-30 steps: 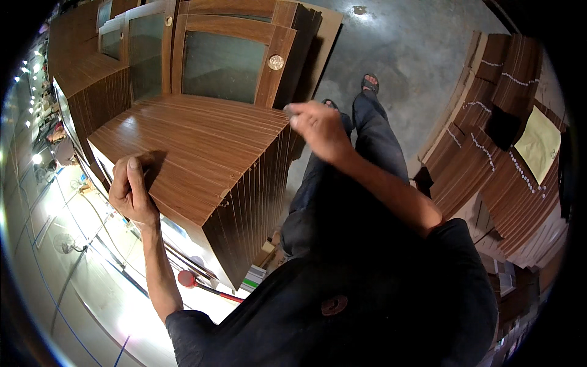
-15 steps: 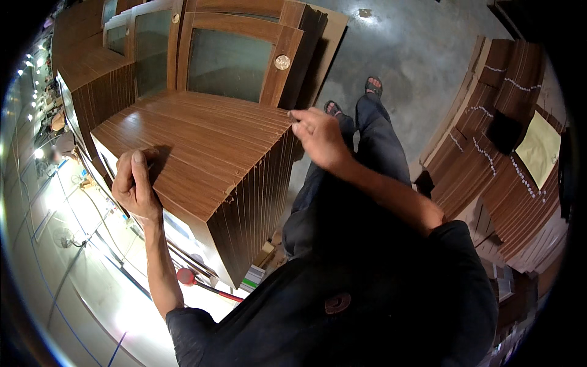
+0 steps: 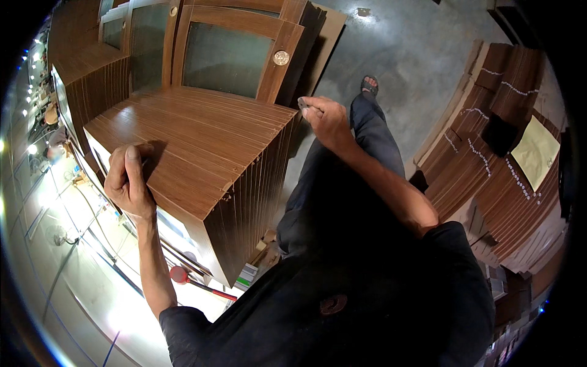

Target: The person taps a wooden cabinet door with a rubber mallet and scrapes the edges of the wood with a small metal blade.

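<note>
A stack of brown wood-grain panels (image 3: 183, 137) stands on edge before me, their narrow edges side by side. My left hand (image 3: 129, 183) is closed at the left side of the stack, thumb on top of the curled fingers; what they hold, if anything, is hidden. A dark shadow falls on the wood beside it. Just off the right corner of the stack, my right hand (image 3: 330, 122) pinches a small dark grey piece (image 3: 302, 104) between thumb and fingers. Small chipped spots show along the stack's near right edge.
Brown-framed cabinet doors with glass (image 3: 229, 61) lean behind the stack. At right stand more brown panels (image 3: 513, 202) with rows of white dots and a yellow sheet (image 3: 535, 153). A red-headed mallet (image 3: 178, 274) lies at lower left. Grey floor (image 3: 422, 61) lies ahead.
My right hand has moved slightly right and up, off the stack's corner, and the grey piece now shows. My left hand stays at the stack's left side. One foot has gone out of sight.
</note>
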Available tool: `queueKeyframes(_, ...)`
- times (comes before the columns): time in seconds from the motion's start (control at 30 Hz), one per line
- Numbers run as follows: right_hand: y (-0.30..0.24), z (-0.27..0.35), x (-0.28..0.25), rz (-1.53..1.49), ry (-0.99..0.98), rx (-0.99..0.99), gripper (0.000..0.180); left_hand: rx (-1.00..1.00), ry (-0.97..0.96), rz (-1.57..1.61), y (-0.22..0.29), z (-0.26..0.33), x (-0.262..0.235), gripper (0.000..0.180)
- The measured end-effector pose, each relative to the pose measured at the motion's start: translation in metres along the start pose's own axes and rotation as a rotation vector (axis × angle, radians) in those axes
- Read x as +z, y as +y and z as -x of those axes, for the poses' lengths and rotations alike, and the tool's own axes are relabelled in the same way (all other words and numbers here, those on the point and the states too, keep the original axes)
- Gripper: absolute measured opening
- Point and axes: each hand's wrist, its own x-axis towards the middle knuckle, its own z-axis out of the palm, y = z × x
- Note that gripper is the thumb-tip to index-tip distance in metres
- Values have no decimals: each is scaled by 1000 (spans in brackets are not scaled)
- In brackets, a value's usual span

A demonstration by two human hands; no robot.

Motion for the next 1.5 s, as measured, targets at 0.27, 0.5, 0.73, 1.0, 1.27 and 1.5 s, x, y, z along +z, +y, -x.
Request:
queueKeyframes(0.27,-17,6,6,29,-75,-52,27,-23,9,39,0,1,0,21)
queueKeyframes(0.5,-86,12,-16,-167,-130,-164,26,8,6,-6,-2,-1,-2,20)
queueKeyframes(0.73,-88,24,-5,-69,-107,-247,20,17,-2,-15,1,-1,-1,22)
queueKeyframes(1.0,-62,5,-11,-189,-62,-152,19,-7,6,-5,-3,1,-2,22)
queueKeyframes(1.27,-174,52,-22,78,-281,-500,24,5,6,-32,-5,-2,-1,21)
queueKeyframes(1.5,-203,56,-37,-314,-121,-560,16,71,35,-40,-3,0,-3,18)
